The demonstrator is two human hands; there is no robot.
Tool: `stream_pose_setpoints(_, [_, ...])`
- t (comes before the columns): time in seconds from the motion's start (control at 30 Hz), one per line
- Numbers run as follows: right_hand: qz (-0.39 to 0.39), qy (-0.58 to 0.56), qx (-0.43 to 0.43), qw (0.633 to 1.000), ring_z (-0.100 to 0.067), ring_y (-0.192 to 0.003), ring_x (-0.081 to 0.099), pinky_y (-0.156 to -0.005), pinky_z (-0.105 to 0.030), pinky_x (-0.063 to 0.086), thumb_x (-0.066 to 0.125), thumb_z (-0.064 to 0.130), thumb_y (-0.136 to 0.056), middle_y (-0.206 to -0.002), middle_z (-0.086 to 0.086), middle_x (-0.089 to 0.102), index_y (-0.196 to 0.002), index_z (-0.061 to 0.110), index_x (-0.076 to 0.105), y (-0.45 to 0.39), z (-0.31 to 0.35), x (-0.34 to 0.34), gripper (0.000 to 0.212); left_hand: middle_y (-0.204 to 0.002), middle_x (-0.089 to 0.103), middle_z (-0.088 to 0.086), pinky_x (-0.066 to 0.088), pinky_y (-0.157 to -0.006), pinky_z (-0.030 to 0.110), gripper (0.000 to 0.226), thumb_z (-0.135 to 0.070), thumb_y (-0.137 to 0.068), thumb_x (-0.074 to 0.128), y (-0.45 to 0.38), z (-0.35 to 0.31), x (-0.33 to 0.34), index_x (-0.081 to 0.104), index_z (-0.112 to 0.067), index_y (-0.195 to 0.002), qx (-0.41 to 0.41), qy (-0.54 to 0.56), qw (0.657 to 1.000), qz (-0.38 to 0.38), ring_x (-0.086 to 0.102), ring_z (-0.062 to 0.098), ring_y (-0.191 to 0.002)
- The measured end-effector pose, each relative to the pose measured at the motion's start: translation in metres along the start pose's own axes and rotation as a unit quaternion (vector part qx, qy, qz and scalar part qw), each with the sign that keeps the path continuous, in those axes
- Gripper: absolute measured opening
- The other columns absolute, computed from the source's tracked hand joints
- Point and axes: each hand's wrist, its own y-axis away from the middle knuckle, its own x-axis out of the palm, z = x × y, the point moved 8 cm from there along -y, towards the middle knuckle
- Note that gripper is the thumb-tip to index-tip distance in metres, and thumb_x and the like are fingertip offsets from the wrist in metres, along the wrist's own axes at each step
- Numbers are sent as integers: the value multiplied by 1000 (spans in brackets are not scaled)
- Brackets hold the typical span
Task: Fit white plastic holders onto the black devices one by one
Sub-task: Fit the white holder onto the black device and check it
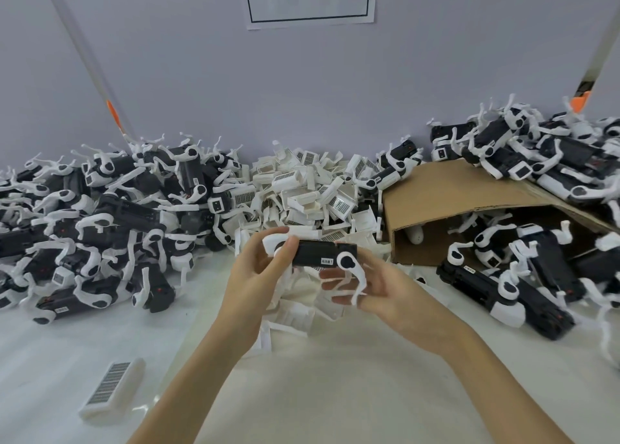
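I hold one black device level above the middle of the table. My left hand grips its left end, thumb and fingers curled round a white part there. My right hand supports the right end from below, with fingers spread under a thin white arm that hangs off the device. A heap of loose white plastic holders lies just behind and under my hands.
A large pile of black devices with white parts fills the left. A tipped cardboard box at the right spills more devices, with others stacked on it. One holder with a barcode label lies at the near left.
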Motion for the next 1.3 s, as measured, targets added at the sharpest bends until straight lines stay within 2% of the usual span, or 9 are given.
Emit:
stream_pose_setpoints(0.13, [-24,-140,3,990,-33,-134,59,-117,-56,43,62,11,-91,-144,-15,62,-152,11,48,-1,6,-6,62,-113,78,3,55,-89,27,45,-48,-89,79,1,-6,-1,69,-30,-129,30,22,999,15,75,18,-107])
stream_pose_setpoints(0.23, [-82,-39,-17,996,-26,-129,64,-114,-54,47,71,39,-95,-135,-7,70,-144,17,56,-2,6,-10,55,-113,78,1,55,-84,18,43,-43,-86,81,2,-10,4,71,-30,-126,50,15,998,26,75,17,-107])
stream_pose_setpoints(0.47, [-69,32,-50,996,-12,-137,57,-112,-32,48,63,30,-102,-143,11,64,-147,31,51,-3,4,-5,47,-115,75,0,55,-93,25,44,-42,-82,83,7,-24,6,72,-28,-122,166,-57,983,44,71,19,-113])
stream_pose_setpoints(0.6, [-117,127,-89,981,2,-140,49,-106,-20,48,77,21,-94,-152,24,50,-155,41,40,-1,8,1,75,-129,65,-5,48,-103,23,57,-41,-80,90,27,-43,26,70,-21,-130,369,-247,895,39,63,17,-125])
stream_pose_setpoints(0.67, [-138,173,-128,967,-4,-136,53,-105,-23,48,75,3,-91,-146,20,55,-143,40,51,0,6,5,68,-132,63,0,49,-105,31,61,-45,-82,89,38,-41,42,69,-17,-133,419,-292,858,51,61,21,-126])
stream_pose_setpoints(0.77, [-124,153,-114,974,-16,-130,58,-104,-23,49,69,19,-86,-132,20,60,-122,50,53,-5,6,14,50,-137,58,4,46,-107,39,61,-56,-93,76,50,-34,60,64,-21,-141,449,-345,821,72,56,25,-128])
stream_pose_setpoints(0.9, [-147,176,-134,964,-18,-131,58,-105,-50,51,63,7,-95,-140,12,61,-134,40,58,-4,6,11,51,-136,57,-3,44,-108,47,36,-37,-112,46,48,-33,55,70,-23,-136,392,-281,871,93,55,31,-129])
stream_pose_setpoints(1.03, [-201,224,-176,937,-13,-119,64,-97,-33,56,80,21,-89,-125,13,65,-133,34,63,2,14,2,48,-131,65,1,50,-106,39,39,-35,-113,41,27,-27,35,68,-25,-138,227,-117,963,87,60,28,-130])
stream_pose_setpoints(1.3, [-195,218,-102,951,-1,-118,60,-95,-15,51,90,30,-80,-128,16,58,-141,33,56,5,15,-3,70,-117,73,-13,54,-93,20,63,-29,-73,96,10,-22,16,65,-31,-128,201,-210,953,87,70,13,-113])
